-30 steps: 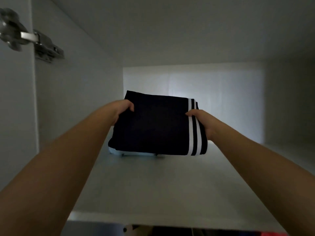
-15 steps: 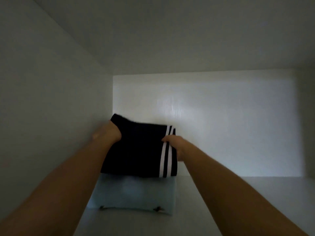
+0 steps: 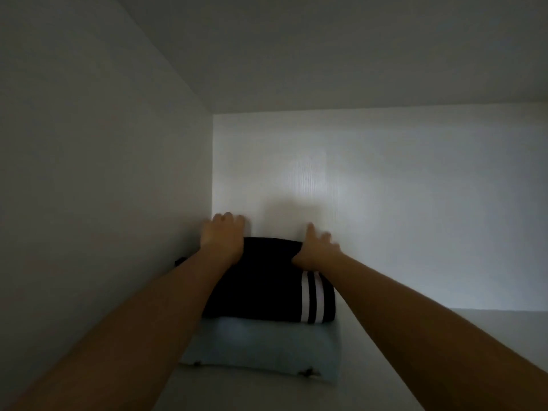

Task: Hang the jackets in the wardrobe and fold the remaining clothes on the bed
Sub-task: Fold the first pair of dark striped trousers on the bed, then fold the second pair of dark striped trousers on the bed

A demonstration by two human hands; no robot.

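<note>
The folded black garment (image 3: 261, 289) with white stripes lies on top of a folded pale blue garment (image 3: 261, 348). The two are stacked on the wardrobe shelf (image 3: 281, 396), tight in its left rear corner, likely so the pile takes little room. Your left hand (image 3: 222, 241) lies on its far left edge with loose fingers. Your right hand (image 3: 315, 247) rests spread at the far right, thumb on the cloth. Both seem placed to square the pile against the back wall (image 3: 385, 203).

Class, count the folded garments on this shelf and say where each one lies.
2. The black striped garment lies on top; the pale blue garment lies beneath it on the shelf. Others may be hidden behind the stack.
</note>
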